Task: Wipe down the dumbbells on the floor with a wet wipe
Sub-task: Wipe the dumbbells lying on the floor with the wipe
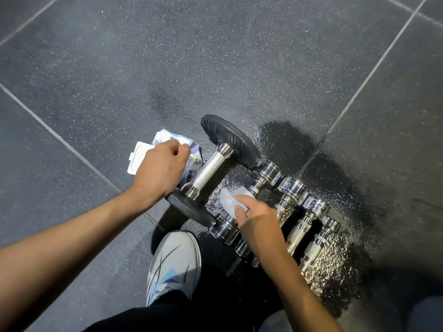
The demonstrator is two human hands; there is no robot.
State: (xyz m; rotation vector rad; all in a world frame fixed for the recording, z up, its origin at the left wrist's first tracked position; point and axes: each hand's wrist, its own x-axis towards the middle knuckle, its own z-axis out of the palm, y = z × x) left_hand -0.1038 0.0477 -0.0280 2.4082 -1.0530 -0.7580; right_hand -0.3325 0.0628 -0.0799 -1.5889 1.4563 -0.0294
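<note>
Dumbbells (pixel 293 188) chrome, knurled handles; right hand (pixel 259 224) grip pinches crumpled wet wipe (pixel 230 201); left hand (pixel 160 168) grip pinches wipes pack (pixel 165 137).

Wipes pack (pixel 167 137) lies left of big dumbbell (pixel 211 167), smaller dumbbells (pixel 292 189) to its right.

The floor (pixel 215 56) is laid in dark speckled tiles with pale seams; a wet patch (pixel 335 188) is noted around a row of chrome dumbbells (pixel 297 230); a black-plated dumbbell (pixel 211 167) is set beside them; a wipes packet (pixel 167 137) and a shoe (pixel 175 262) are also recorded.
</note>
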